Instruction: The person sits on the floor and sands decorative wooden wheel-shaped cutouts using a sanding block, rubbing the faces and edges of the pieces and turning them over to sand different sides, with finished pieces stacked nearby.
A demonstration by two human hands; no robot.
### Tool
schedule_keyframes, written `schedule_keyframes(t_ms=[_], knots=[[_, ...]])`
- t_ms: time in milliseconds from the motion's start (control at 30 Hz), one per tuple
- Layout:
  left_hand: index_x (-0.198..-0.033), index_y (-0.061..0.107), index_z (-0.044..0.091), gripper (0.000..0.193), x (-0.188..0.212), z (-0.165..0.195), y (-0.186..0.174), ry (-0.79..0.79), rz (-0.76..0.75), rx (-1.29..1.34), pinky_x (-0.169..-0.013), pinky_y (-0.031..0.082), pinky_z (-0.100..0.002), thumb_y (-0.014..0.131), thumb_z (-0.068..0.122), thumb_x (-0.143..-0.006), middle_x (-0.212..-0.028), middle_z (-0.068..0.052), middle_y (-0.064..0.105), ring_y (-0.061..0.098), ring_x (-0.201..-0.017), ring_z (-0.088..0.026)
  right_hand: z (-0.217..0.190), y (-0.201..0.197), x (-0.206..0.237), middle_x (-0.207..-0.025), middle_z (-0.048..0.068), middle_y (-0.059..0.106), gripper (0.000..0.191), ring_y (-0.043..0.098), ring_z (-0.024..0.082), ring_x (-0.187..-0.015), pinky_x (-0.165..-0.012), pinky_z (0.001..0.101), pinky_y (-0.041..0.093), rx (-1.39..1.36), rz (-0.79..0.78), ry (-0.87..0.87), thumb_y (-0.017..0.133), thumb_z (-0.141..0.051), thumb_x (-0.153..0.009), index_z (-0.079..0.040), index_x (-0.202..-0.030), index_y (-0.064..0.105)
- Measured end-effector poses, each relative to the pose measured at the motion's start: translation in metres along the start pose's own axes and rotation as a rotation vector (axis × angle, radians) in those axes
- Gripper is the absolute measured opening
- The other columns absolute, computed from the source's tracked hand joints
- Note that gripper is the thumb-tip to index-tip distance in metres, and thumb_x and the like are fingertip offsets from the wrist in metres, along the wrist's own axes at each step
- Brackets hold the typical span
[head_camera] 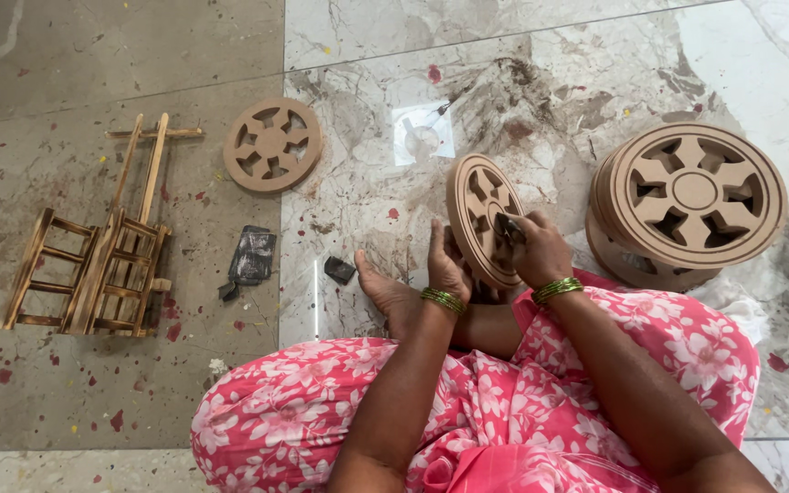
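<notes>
Standing on edge, wheel [478, 219] faces right; left hand [446, 265] grips it, right hand [539, 248] pinches dark scrap [508, 227].

Wheel [478, 224] held upright: tan-brown, spoke cutouts. Loose wheel [272, 145] at 10 o'clock and wheel stack [691, 196] at 3 o'clock: same tan. Cart frame [93, 265] at 9 o'clock: pale honey wood. Floor [120, 55]: grey-brown marble at left, white with brown veining at right, flecked with red spots. Skirt [504, 411]: pink with white flowers. Bangles [557, 289]: green. Rag [253, 256] at 8 o'clock: black-grey.
</notes>
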State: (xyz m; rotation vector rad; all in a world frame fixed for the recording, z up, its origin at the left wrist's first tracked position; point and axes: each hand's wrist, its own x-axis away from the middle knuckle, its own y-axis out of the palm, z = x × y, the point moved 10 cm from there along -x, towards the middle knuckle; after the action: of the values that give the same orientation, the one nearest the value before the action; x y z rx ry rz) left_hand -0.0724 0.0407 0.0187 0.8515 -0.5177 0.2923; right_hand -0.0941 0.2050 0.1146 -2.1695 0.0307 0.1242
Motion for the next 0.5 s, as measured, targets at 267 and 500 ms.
schedule_keyframes(t_ms=[267,500], knots=[[-0.115,0.065,0.011,0.059,0.002,0.014,0.006,-0.03,-0.051,-0.168,-0.068,0.058,-0.032,0.05,0.065,-0.096,-0.089,-0.007,0.072,0.069,-0.076,-0.017,-0.032,-0.004,0.01,-0.111,0.008,0.067,0.041,0.065,0.031,-0.103,-0.089,0.0434,0.054,-0.032,-0.006,-0.161,0.072,-0.021,-0.081,-0.019,-0.123,0.073],[-0.109,0.063,0.011,0.041,-0.003,0.007,0.012,-0.037,-0.14,0.031,-0.072,0.059,-0.035,0.064,0.05,-0.096,-0.094,-0.008,0.073,0.068,-0.077,-0.019,-0.039,0.007,0.013,-0.109,0.006,0.066,0.048,0.064,0.028,-0.107,-0.089,0.0424,0.055,0.027,-0.056,-0.24,0.066,-0.01,-0.08,-0.021,-0.126,0.073]])
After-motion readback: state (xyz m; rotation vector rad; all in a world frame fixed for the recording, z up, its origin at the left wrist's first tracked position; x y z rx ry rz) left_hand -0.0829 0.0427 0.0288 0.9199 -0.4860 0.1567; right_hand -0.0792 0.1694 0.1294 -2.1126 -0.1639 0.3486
